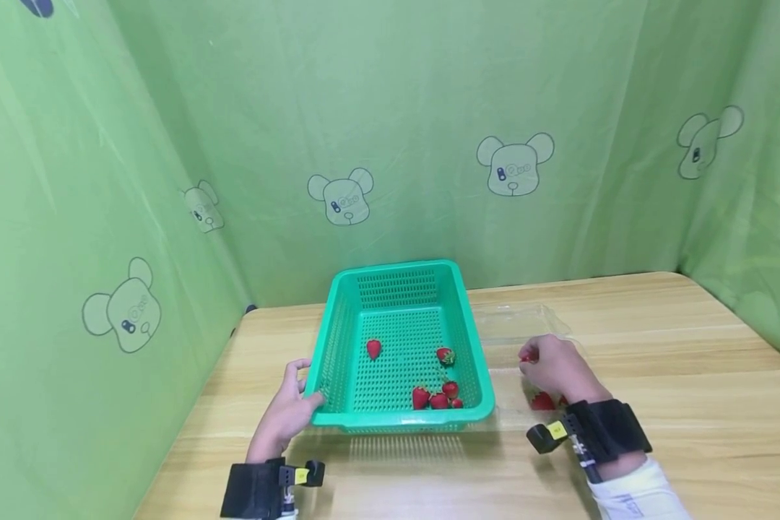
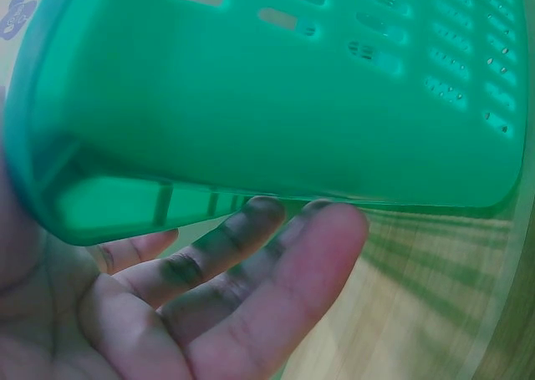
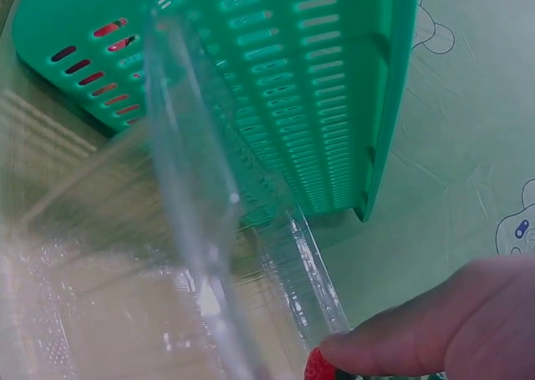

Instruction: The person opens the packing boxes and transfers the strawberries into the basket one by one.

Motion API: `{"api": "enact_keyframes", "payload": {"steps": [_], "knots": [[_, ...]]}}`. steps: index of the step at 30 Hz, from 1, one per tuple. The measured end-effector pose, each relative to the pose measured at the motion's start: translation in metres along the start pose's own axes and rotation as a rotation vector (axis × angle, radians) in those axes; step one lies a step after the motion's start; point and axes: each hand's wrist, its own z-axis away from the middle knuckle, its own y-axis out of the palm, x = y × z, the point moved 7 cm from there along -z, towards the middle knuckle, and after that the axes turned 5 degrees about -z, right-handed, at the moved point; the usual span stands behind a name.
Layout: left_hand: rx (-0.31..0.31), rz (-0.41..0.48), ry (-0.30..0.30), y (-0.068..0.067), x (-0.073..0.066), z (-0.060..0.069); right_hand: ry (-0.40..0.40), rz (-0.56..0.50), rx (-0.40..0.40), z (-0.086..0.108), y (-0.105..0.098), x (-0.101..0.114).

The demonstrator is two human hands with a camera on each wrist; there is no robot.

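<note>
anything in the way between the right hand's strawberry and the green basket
Yes: an edge of the clear container and the wall of the green basket stand between the strawberry and the basket's inside.

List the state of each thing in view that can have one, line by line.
Green basket: partly filled
Basket strawberries: loose, mostly clustered near the front
Clear plastic container: open
Left hand: holding the basket's rim
Right hand: pinching a strawberry
Strawberries below right hand: partly hidden
</note>
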Motion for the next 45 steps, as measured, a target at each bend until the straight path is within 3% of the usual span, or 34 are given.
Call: {"api": "enact_keyframes", "payload": {"steps": [15, 27, 45], "knots": [[0.004, 0.006, 0.006, -0.001, -0.001, 0.001, -0.082, 0.038, -0.043, 0.004, -0.01, 0.016], [-0.009, -0.02, -0.013, 0.0, -0.001, 0.001, -0.085, 0.016, -0.048, 0.008, -0.012, 0.023], [-0.017, -0.03, -0.001, 0.0, -0.003, 0.001, -0.17, 0.017, -0.107, 0.015, -0.017, 0.039]]}}
